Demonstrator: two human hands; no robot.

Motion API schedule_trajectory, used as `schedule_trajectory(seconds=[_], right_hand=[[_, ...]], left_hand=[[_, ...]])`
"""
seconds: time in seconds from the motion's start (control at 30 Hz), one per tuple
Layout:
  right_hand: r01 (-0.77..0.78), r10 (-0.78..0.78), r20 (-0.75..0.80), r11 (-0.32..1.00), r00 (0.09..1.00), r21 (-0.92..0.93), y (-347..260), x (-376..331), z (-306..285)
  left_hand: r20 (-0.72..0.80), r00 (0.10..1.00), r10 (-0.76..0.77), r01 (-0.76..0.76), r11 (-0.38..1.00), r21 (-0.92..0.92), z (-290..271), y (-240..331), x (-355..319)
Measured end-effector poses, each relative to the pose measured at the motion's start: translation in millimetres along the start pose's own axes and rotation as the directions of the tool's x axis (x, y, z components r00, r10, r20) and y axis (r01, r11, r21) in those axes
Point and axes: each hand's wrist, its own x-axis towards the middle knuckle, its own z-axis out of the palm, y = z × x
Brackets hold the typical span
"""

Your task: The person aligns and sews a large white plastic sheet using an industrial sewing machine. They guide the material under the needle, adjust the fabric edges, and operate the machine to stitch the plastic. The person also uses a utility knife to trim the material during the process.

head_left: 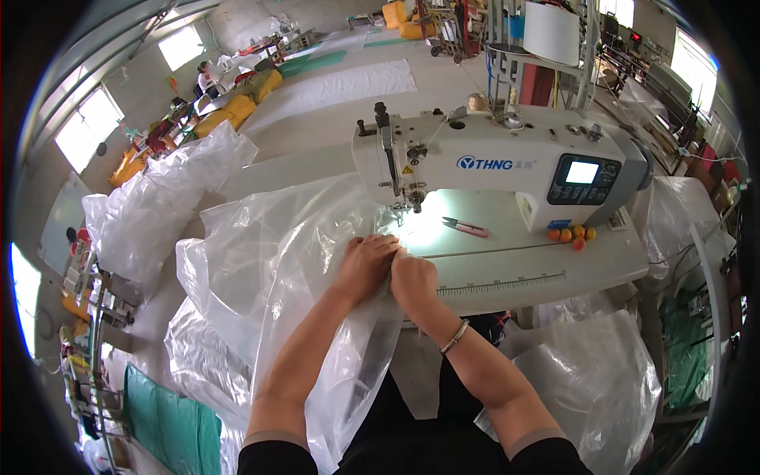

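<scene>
A large sheet of clear plastic film lies bunched over the left part of a white sewing table and hangs down over my lap. My left hand and my right hand sit side by side, both pinching a folded edge of the film just in front of the needle of a white industrial sewing machine. A metal bracelet circles my right wrist.
Thread snips with red handles and several small orange balls lie on the table under the machine arm. More clear plastic is heaped left and at lower right. Green fabric lies on the floor.
</scene>
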Motion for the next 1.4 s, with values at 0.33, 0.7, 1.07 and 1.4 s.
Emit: schedule_trajectory(seconds=[0.33,0.7,1.07,1.4], right_hand=[[0.026,-0.023,-0.085,0.999,0.996,0.025,9,16,10],[-0.010,0.023,-0.169,0.997,0.985,0.083,13,26,19],[-0.022,0.053,-0.181,0.986,0.982,0.164,11,20,23],[0.063,-0.056,-0.124,0.996,0.991,0.057,13,29,18]], left_hand=[[-0.008,1.000,-0.001,0.001,1.000,0.004,10,-14,10],[-0.185,0.981,-0.063,0.060,0.998,-0.022,14,-7,3],[0.071,0.997,0.028,-0.001,0.934,-0.356,-195,125,-115],[0.113,0.910,-0.399,0.319,0.849,0.421,-128,-178,-83]])
